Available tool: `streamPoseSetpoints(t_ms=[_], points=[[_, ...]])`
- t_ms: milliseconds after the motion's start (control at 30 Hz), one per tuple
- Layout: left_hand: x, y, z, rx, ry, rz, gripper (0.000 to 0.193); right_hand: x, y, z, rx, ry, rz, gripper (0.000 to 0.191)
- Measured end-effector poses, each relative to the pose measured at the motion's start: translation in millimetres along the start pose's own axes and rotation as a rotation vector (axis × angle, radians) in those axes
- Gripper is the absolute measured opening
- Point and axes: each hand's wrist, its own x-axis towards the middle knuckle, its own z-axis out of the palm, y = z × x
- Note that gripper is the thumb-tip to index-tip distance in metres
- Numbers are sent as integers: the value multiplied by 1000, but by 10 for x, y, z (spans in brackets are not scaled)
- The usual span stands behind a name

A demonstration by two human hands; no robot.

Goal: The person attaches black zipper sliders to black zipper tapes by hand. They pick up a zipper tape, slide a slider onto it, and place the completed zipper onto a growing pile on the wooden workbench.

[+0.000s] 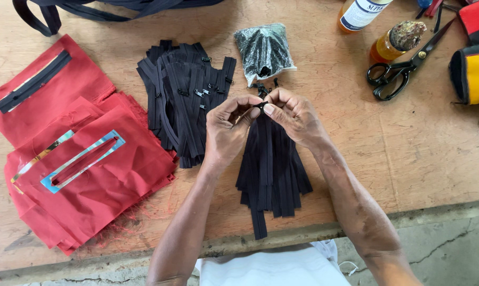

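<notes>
Zipper slider [260, 106] between both hands' fingers [250, 113]

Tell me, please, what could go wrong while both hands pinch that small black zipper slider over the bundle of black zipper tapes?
1. The small black zipper slider, pinched only between fingertips of left hand and right hand, might slip into the bundle of black zipper tapes.
2. Loose sliders beside the open clear plastic bag could scatter if nudged.

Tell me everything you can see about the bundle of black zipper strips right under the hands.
The zipper strips are matte black fabric tapes, lying fanned out on the wooden table. Their tops gather under the left hand and right hand, whose fingertips pinch a small black piece over them. The longest strip reaches near the table edge.
</notes>
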Motion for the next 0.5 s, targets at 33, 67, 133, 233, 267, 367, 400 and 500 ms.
streamPoseSetpoints(t_ms=[33, 67, 133, 233, 267, 367, 400, 500], points=[[-2, -3, -3, 4, 5, -10, 18, -1, -3, 8, 4, 0, -2, 19], [-3, -6, -6, 9, 10, -20, 18, 0, -4, 14, 9, 0, -3, 19], [7, -12, -7, 32, 20, -35, 16, 9, -6, 24, -3, 0, -10, 19], [-4, -6, -16, 75, 41, -45, 14, 13, 4, 60, -45, -2, -26, 19], [-6, -3, -11, 80, 47, -36, 13, 19, 5, 62, -60, -5, -39, 19], [-11, 12, 5, 56, 30, -19, 13, 12, 9, 50, -35, -1, -50, 18], [-2, 18, 6, 43, 19, -12, 14, 14, 11, 39, -15, 1, -51, 18], [6, 42, -1, 39, 42, -39, 22, 3, 9, 29, -15, 12, -18, 20]])
